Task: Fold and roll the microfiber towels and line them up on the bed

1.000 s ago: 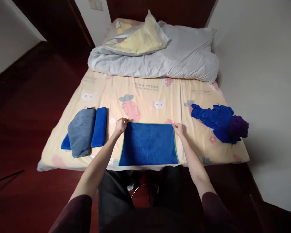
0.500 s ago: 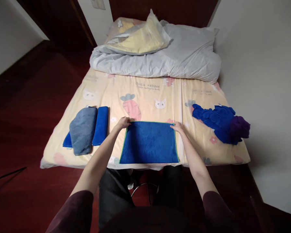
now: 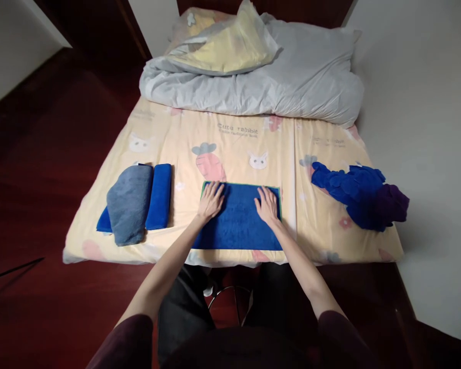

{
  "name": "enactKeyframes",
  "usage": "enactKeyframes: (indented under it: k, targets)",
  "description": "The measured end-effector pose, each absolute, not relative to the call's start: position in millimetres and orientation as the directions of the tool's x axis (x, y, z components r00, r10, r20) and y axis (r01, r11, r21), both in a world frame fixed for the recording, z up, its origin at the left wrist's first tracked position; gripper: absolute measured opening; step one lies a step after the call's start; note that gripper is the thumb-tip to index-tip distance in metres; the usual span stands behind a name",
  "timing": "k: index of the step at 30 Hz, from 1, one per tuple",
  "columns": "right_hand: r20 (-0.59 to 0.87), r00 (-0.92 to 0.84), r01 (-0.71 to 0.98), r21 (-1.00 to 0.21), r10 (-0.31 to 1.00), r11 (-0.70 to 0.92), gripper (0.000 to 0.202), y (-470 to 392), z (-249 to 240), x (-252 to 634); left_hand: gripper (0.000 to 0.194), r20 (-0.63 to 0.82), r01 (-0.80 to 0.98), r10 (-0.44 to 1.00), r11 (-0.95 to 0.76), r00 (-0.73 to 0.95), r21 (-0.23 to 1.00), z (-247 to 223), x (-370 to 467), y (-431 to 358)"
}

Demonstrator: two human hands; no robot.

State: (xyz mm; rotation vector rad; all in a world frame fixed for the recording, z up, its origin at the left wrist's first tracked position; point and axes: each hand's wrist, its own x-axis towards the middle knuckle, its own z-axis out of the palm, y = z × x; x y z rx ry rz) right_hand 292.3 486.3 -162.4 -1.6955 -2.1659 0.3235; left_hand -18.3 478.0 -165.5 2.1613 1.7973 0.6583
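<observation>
A blue towel with green edging lies flat near the front edge of the bed, squarely before me. My left hand rests flat on its far left part, fingers spread and pointing away from me. On the far right part lies my right hand, also open with its fingers apart. Neither hand grips the cloth. Left of the towel are a narrow folded blue towel and a grey-blue towel, which partly covers another blue cloth.
A crumpled heap of blue cloths with a purple cloth lies on the right of the bed. A grey quilt and a yellow pillow lie across the back. The patterned sheet covers the bed.
Both hands have let go of the towel's far corners and moved inward onto its surface, fingers spread. The towel's near edge sits slightly farther from the bed's edge. The view has shifted a little.
</observation>
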Motion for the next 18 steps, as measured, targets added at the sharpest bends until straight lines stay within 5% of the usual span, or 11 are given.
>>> enactKeyframes:
  k: [2,8,14,18]
  targets:
    - [0.083,-0.301,0.87,-0.383,0.95,0.31,0.059,478,-168,295,0.065,0.134,0.841,0.976,-0.215,0.171,0.497,-177,-19,474]
    - [0.025,-0.064,0.944,-0.323,0.998,0.069,0.064,500,-158,298,0.075,0.074,0.871,0.997,-0.046,0.011,0.488,-173,-12,499]
    - [0.067,-0.397,0.848,-0.354,0.915,0.394,0.065,423,-160,286,0.069,0.093,0.807,0.97,-0.239,0.225,0.539,-168,19,414]
    - [0.069,-0.183,0.91,-0.365,0.981,0.196,0.065,403,-169,323,0.07,0.071,0.813,0.996,-0.079,0.047,0.576,-172,2,376]
